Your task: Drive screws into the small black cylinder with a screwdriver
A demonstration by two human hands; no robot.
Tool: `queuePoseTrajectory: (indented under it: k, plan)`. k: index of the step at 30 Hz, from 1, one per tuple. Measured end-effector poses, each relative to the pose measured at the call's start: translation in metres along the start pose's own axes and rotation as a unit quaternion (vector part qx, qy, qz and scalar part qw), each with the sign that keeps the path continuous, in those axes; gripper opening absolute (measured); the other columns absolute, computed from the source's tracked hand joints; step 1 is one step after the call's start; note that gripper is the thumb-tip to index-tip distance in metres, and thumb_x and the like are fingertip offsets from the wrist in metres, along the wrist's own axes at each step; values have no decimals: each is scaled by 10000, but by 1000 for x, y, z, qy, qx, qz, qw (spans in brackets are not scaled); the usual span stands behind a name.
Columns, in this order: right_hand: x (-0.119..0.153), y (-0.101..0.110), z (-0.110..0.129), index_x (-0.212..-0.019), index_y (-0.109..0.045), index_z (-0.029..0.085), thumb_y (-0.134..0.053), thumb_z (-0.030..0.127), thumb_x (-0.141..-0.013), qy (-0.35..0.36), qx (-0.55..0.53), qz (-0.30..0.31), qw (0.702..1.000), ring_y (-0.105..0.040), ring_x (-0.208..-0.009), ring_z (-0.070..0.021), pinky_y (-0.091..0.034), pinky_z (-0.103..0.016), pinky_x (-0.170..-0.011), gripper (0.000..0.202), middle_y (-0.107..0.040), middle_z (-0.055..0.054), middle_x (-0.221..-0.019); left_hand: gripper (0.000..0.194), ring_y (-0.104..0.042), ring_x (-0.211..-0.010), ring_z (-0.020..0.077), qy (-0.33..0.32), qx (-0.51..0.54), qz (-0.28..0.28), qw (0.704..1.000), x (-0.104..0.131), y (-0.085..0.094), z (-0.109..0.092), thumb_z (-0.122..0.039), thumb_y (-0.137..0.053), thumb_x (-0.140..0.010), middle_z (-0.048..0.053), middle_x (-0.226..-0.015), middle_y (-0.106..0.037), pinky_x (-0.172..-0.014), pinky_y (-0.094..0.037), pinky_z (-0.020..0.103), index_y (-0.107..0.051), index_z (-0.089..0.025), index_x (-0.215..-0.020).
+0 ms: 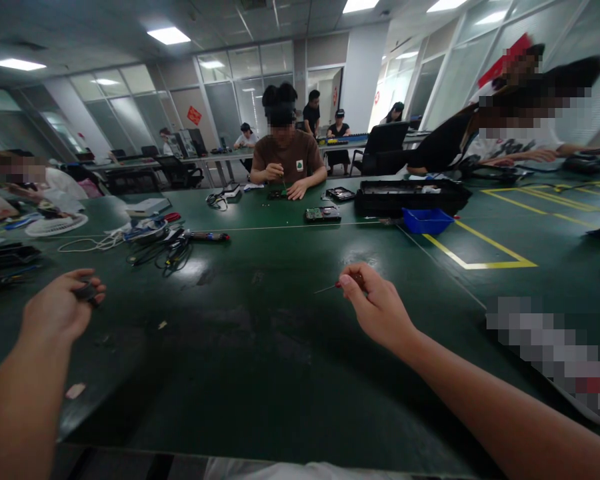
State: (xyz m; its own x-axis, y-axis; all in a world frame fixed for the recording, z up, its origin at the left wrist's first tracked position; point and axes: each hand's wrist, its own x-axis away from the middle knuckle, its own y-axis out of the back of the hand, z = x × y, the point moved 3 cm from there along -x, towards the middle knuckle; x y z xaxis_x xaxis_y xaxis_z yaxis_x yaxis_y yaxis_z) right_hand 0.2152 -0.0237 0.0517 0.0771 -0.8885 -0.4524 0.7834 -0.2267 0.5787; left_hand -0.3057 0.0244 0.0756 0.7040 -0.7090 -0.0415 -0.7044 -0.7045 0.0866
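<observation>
My right hand is closed around the red handle of a small screwdriver. Its thin metal shaft points left, above the green tabletop. Over on the left, my left hand has its fingers curled round a small dark object, whose kind I cannot make out. Both hands are held over the table, well apart from each other. Small pale scraps lie on the surface near my left arm, one a pinkish piece.
Cables lie tangled at left. Ahead are a hard drive, a blue bin and a black case. Across the table a person in a brown shirt works with a tool. A blurred flat object lies at right.
</observation>
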Motion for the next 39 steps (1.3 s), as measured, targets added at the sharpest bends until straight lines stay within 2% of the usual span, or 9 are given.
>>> queuePoseTrajectory:
  k: [3, 8, 12, 15, 19, 23, 27, 33, 39]
  plan:
    - [0, 1, -1, -948, -561, 205, -433, 385, -1001, 1, 4, -3, 1000, -584, -649, -168, -423, -296, -595, 227, -602, -12, -732, 274, -478, -609, 145, 4, 109, 84, 990, 34, -56, -16, 12, -445, -575, 27, -664, -486, -545, -414, 241, -535, -133, -789]
    - [0, 3, -4, -959, -571, 203, -434, 389, -1003, 5, 1, -23, 1000, -594, -659, -164, -426, -293, -604, 234, -617, -14, -747, 257, -474, -595, 155, 29, 159, 268, 950, 96, -144, -31, -47, -450, -593, 28, -630, -481, -563, -434, 250, -568, -132, -805]
    - [1, 7, -5, -980, -567, 208, -461, 387, -996, -3, -7, -50, 999, -612, -708, -171, -443, -301, -634, 209, -633, -21, -794, 255, -498, -621, 157, 68, 170, 407, 895, 146, -195, -24, -118, -478, -592, 31, -678, -497, -591, -436, 265, -590, -130, -821]
    - [1, 9, -5, -1031, -551, 213, -493, 374, -984, -9, -22, -78, 997, -625, -750, -178, -461, -309, -659, 178, -648, -28, -846, 219, -511, -681, 146, 33, 133, 484, 864, 185, -220, -12, -188, -541, -691, 32, -768, -536, -641, -419, 260, -606, -127, -891]
    - [2, 12, -2, -1092, -546, 215, -507, 331, -977, -8, -32, -111, 993, -644, -762, -182, -476, -319, -672, 168, -669, -30, -874, 453, -551, -849, 151, -88, -2, 549, 831, 226, -237, 10, -62, -628, -637, 13, -933, -565, -787, -418, 272, -572, -173, -1072]
    - [7, 16, 2, -1040, -577, 219, -512, 344, -983, 22, -56, -137, 989, -652, -715, -168, -488, -309, -655, 152, -668, -6, -801, 471, -575, -954, 176, -188, -88, 537, 818, 242, -239, 29, 11, -575, -702, 37, -1048, -606, -885, -426, 317, -534, -188, -1127]
    - [12, 15, 6, -1020, -583, 223, -521, 337, -982, 56, -76, -122, 988, -660, -695, -158, -495, -291, -630, 135, -673, 1, -786, 333, -611, -1018, 211, -180, -86, 538, 819, 243, -238, 40, -71, -655, -783, 53, -1107, -655, -917, -460, 352, -593, -195, -1086]
    - [11, 4, 3, -1035, -579, 212, -496, 312, -987, 59, -50, -54, 996, -678, -743, -167, -498, -293, -656, 138, -690, -20, -833, 374, -614, -1120, 221, -231, -69, 539, 807, 239, -236, 46, -107, -693, -805, 32, -1180, -672, -1047, -425, 391, -656, -243, -1151]
    - [8, 2, 5, -1009, -573, 200, -501, 297, -977, 50, -16, -53, 997, -683, -737, -163, -500, -286, -663, 125, -702, -26, -835, 441, -611, -1161, 231, -235, -80, 521, 817, 237, -235, 47, -143, -718, -812, 52, -1230, -672, -1081, -412, 411, -633, -240, -1234]
